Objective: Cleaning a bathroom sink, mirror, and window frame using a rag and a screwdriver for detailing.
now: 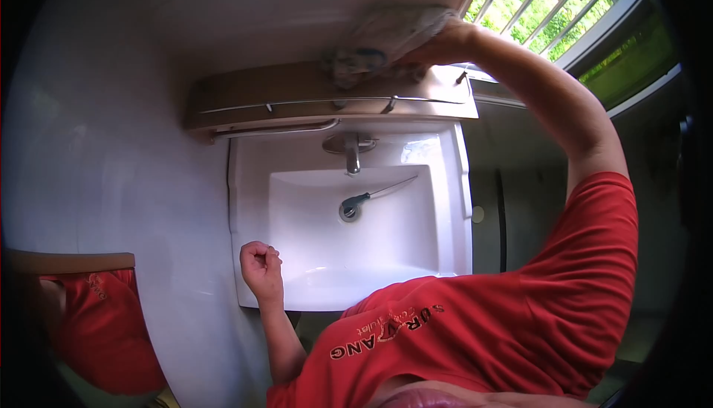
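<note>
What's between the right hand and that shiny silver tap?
Between right hand and tap, the head view shows a long brown shelf with a metal rail.

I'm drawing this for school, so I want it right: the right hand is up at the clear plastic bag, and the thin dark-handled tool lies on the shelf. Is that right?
Not quite: the thin dark-handled tool lies in the sink, as the head view shows. The right hand is up at the clear plastic bag.

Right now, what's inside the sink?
In the white sink lies a dark-handled tool with a thin shaft. Its thick end covers part of the drain, so what's underneath there can't be seen.
</note>
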{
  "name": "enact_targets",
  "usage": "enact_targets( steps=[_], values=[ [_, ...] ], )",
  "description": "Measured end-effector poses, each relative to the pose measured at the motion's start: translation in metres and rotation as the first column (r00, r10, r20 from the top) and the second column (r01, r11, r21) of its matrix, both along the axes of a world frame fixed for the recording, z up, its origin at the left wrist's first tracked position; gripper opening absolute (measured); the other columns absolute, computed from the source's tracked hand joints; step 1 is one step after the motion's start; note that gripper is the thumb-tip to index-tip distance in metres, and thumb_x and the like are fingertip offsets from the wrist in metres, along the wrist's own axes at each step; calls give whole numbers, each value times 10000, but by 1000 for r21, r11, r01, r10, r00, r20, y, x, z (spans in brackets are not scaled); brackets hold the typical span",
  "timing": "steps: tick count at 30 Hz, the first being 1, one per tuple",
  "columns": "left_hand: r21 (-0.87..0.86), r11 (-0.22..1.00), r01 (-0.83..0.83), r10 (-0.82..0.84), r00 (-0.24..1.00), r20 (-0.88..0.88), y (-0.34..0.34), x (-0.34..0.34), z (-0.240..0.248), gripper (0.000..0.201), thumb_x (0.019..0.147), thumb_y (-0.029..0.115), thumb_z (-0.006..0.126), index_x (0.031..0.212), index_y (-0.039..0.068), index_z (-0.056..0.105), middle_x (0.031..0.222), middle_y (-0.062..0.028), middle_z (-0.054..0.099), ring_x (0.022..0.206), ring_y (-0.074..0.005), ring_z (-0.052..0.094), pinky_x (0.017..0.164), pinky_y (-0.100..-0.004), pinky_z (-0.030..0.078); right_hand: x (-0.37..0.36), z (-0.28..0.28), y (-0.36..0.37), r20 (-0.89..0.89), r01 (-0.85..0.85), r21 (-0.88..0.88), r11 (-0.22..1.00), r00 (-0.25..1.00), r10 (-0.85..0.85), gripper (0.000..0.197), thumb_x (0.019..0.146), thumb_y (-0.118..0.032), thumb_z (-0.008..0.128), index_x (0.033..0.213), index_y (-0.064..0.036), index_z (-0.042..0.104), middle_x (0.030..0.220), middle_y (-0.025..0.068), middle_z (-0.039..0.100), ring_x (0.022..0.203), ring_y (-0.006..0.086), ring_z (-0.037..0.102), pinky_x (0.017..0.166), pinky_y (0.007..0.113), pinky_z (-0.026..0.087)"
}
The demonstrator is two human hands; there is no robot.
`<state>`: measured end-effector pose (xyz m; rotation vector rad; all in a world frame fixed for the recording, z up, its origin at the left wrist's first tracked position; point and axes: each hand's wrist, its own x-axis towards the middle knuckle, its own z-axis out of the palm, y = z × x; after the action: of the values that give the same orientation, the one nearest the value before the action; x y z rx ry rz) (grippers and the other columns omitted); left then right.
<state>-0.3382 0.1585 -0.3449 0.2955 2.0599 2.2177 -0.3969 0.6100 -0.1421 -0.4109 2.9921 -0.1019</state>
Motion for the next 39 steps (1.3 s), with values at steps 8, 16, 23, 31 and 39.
enact_targets(
  steps=[8,16,23,31,39],
  values=[
    [12,998,55,-55,998,-8,19,-6,12,155,792,-92,497,843,37,427,812,-38,467,651,-101,501,562,-213,453,96,67,77,-356,60,565,823,917,178,237,820,-162,587,1051,-114,600,1088,82,579,1026,218,536,905,330,421],
    [32,980,196,-196,980,-12,63,-11,20,144,796,-76,503,834,46,436,825,-40,469,652,-100,494,557,-210,449,58,99,56,-928,359,160,920,373,15,284,898,-211,425,1039,-12,572,1073,120,589,1055,207,520,963,309,364],
    [47,971,234,-228,968,-106,87,-15,47,151,788,-85,510,824,42,436,832,-54,477,656,-108,494,557,-222,452,34,27,46,-904,288,-21,957,403,-141,243,859,-185,466,1030,-60,586,1073,111,590,1042,226,529,943,325,381],
    [-40,975,218,-221,941,-257,105,-43,95,132,793,-76,516,805,32,441,839,-68,480,661,-113,488,567,-219,444,35,-44,44,-866,171,-218,961,421,-271,228,815,-155,512,1020,-115,604,1074,100,590,1027,247,539,919,343,401],
    [-52,951,305,-306,899,-314,126,-30,112,141,794,-72,528,791,35,436,837,-64,471,668,-107,485,562,-215,445,79,-63,53,-742,55,-305,951,612,-273,277,774,-221,590,1022,-98,596,1001,110,589,972,293,545,876,372,419]
  ],
)
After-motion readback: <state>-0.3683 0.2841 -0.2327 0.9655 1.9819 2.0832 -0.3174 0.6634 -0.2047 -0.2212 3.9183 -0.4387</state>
